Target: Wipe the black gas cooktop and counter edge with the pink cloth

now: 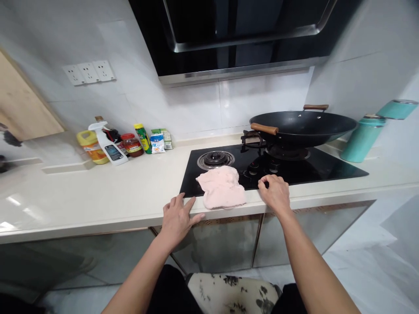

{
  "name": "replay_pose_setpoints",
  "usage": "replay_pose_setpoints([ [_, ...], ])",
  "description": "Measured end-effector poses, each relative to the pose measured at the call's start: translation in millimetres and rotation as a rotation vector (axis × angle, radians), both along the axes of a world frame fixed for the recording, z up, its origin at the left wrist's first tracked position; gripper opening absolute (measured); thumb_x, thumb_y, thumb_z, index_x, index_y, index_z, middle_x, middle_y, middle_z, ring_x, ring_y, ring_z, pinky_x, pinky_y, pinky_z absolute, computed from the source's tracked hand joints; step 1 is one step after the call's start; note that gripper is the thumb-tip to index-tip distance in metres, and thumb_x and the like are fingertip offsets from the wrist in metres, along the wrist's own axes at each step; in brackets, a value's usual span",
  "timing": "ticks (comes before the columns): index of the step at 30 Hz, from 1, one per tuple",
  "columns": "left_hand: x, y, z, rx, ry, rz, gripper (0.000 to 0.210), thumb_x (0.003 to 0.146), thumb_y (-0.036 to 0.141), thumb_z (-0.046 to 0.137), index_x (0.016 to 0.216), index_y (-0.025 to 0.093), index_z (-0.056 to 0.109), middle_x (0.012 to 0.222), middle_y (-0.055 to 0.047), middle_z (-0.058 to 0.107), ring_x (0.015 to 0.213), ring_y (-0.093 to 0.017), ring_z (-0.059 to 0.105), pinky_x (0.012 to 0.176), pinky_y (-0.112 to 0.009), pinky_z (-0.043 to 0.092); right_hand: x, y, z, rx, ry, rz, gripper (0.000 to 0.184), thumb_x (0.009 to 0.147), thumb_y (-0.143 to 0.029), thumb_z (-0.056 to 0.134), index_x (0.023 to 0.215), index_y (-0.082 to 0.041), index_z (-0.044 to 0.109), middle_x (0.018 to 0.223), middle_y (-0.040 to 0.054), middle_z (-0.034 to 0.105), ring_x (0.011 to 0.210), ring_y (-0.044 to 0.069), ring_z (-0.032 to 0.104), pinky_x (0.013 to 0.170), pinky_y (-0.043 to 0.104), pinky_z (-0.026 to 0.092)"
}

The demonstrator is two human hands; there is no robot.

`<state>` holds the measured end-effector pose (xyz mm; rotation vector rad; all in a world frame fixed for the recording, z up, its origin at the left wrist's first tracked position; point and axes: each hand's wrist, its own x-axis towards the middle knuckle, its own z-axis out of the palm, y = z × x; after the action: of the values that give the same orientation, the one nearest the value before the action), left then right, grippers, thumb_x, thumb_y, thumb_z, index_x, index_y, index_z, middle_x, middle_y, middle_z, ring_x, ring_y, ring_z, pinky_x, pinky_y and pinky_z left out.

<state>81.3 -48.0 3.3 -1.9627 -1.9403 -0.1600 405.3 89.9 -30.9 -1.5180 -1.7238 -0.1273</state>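
Left hand (178,218) rests flat on the front edge of the table (98,196), fingers spread open, holding nothing; its thumb lies just beside the pink cloth (222,187). Right hand (276,194) sits at the table edge just right of the cloth, fingers curled loosely downward, gripping nothing, fingertips at the front rim of the black gas hob (321,168). The cloth lies crumpled, half on the hob's front-left corner, half on the table, between the two hands. Behind it, the left burner (216,159). Farther right, a black wok (303,126) with wooden handles on the right burner. Teal flask (362,138) right of the hob. Bottles and jars (124,144) stand along the wall at left.
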Motion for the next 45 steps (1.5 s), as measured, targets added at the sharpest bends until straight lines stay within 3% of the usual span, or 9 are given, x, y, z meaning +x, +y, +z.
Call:
replay_pose_setpoints([
  [10,7,4,1.6,0.022,-0.055,0.034,0.058,0.087,0.063,0.065,0.131,0.025,0.066,0.142,-0.022,0.053,0.123,-0.040,0.054,0.093,-0.055,0.048,0,-1,0.0,-0.017,0.013,0.000,0.019,0.093,-0.034,0.052,0.083,-0.022,0.064,0.097,0.0065,0.069,0.097,0.026,0.053,0.081,0.037,0.031],
  [18,-5,4,-18.6,0.207,-0.026,-0.077,0.055,0.090,0.061,0.063,0.125,0.020,0.068,0.137,-0.023,0.058,0.120,-0.039,0.056,0.094,-0.054,0.047,0,-2,1.9,-0.008,0.006,0.010,0.021,0.094,-0.034,0.051,0.082,-0.022,0.063,0.096,0.0065,0.068,0.096,0.025,0.053,0.081,0.037,0.031],
  [24,-7,0,-23.6,0.165,0.006,-0.061,0.063,0.086,0.063,0.067,0.134,0.022,0.064,0.143,-0.023,0.055,0.124,-0.039,0.054,0.100,-0.054,0.045,1,-2,1.0,-0.006,0.017,0.021,0.021,0.094,-0.035,0.050,0.082,-0.022,0.063,0.097,0.0064,0.068,0.096,0.025,0.052,0.081,0.037,0.031],
  [30,-7,-2,-17.8,0.079,0.006,-0.056,0.079,0.080,0.072,0.067,0.142,0.024,0.059,0.147,-0.023,0.051,0.125,-0.041,0.051,0.101,-0.056,0.042,2,-1,-0.5,-0.002,0.016,0.020,0.022,0.093,-0.036,0.049,0.082,-0.022,0.063,0.097,0.0067,0.069,0.095,0.025,0.052,0.082,0.037,0.032],
  [39,6,3,13.4,-0.091,-0.042,0.029,0.060,0.086,0.068,0.062,0.131,0.028,0.067,0.131,-0.019,0.055,0.115,-0.037,0.053,0.085,-0.050,0.049,4,-1,-1.6,-0.012,0.008,0.010,0.024,0.092,-0.038,0.048,0.083,-0.022,0.064,0.097,0.0069,0.069,0.095,0.026,0.053,0.082,0.038,0.033],
  [45,8,4,12.2,-0.076,-0.054,0.040,0.058,0.086,0.069,0.062,0.126,0.028,0.067,0.130,-0.018,0.055,0.114,-0.035,0.052,0.085,-0.049,0.047,5,0,-3.4,-0.005,-0.004,0.011,0.025,0.091,-0.039,0.048,0.081,-0.022,0.065,0.097,0.0073,0.069,0.094,0.026,0.053,0.081,0.038,0.033],
])
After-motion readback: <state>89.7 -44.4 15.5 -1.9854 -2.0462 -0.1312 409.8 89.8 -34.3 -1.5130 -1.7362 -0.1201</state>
